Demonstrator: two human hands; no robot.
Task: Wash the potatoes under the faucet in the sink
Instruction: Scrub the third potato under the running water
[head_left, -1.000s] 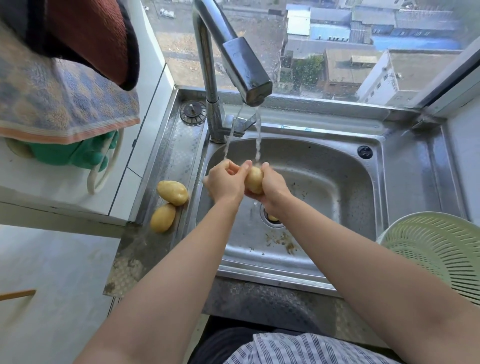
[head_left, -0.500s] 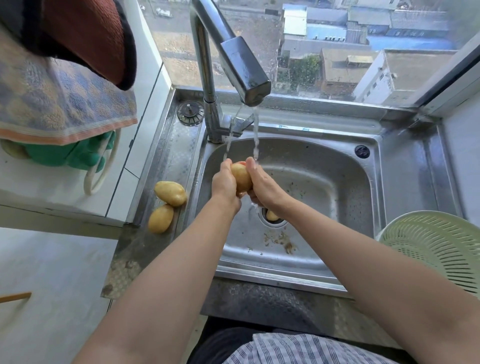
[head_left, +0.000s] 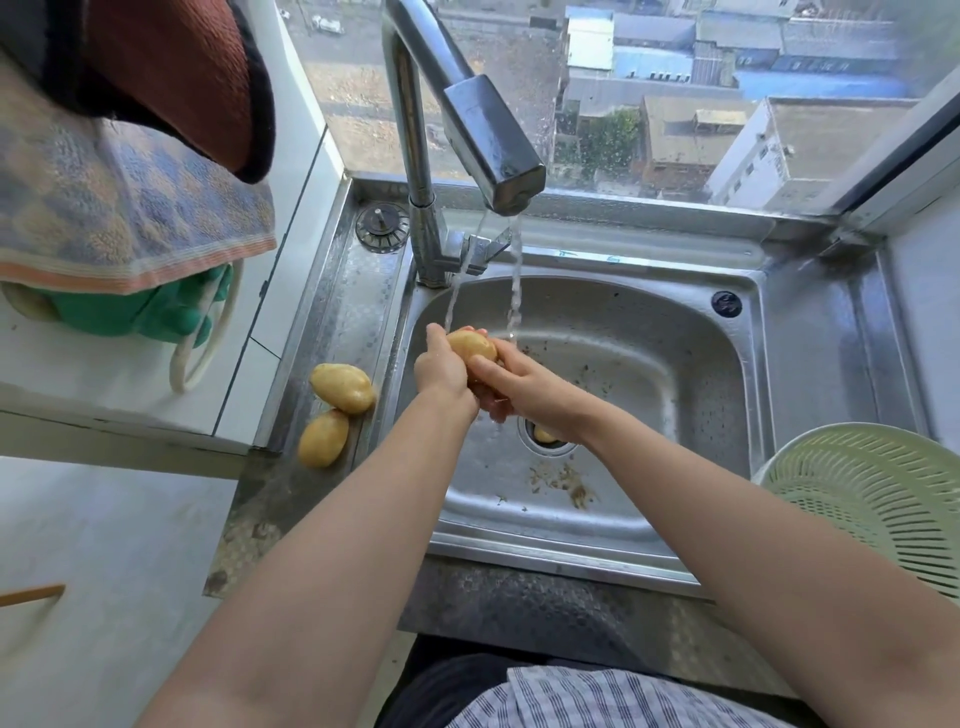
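The potato (head_left: 471, 347) has turned between the palms since a second ago, now lying longways over the sink (head_left: 675, 374), just left of the faucet (head_left: 488, 140) stream. Left hand (head_left: 441, 369) and right hand (head_left: 511, 382) both clasp it. Rubbing continues. Two potatoes (head_left: 332, 410) wait on the left ledge; another sits in the drain (head_left: 545, 434); a colander (head_left: 872, 499) stands right.

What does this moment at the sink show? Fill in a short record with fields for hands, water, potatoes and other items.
hands: left hand and right hand both grip one potato
water: running from the faucet into the sink
waiting potatoes: two on the ledge left of the basin
drain: one small potato, partly hidden
right side: green colander
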